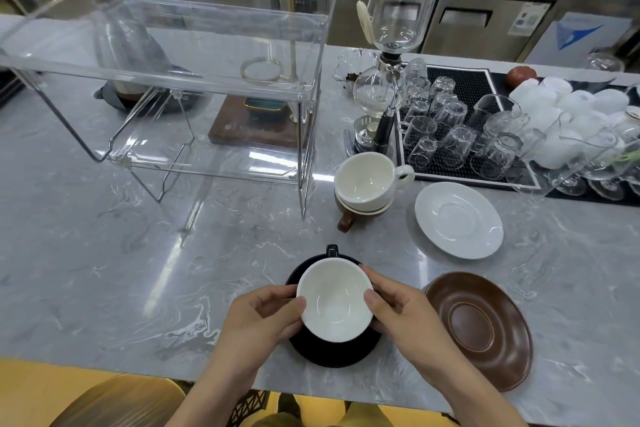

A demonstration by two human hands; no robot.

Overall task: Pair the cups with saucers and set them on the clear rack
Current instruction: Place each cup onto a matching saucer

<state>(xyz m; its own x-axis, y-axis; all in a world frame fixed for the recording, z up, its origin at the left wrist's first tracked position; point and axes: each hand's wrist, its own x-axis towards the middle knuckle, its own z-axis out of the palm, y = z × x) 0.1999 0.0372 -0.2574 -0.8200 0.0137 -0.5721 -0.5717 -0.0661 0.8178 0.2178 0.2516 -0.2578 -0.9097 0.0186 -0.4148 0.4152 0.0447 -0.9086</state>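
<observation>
Cup (pixel 334 302) on black saucer (pixel 332 352), fingers (pixel 294 305) gripping both sides.

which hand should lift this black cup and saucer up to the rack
Left, probably. The clear rack stands to the left, on the side of the left hand. Both hands grip the black cup on its black saucer; the right hand would cross over.

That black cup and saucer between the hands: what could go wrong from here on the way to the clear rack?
1. The left hand and right hand grip the black cup, not the black saucer under it; lifted like this, the saucer probably stays behind.
2. The white cup sits stacked on the brown cup beside the clear rack; a passing arm might tip the stack.
</observation>
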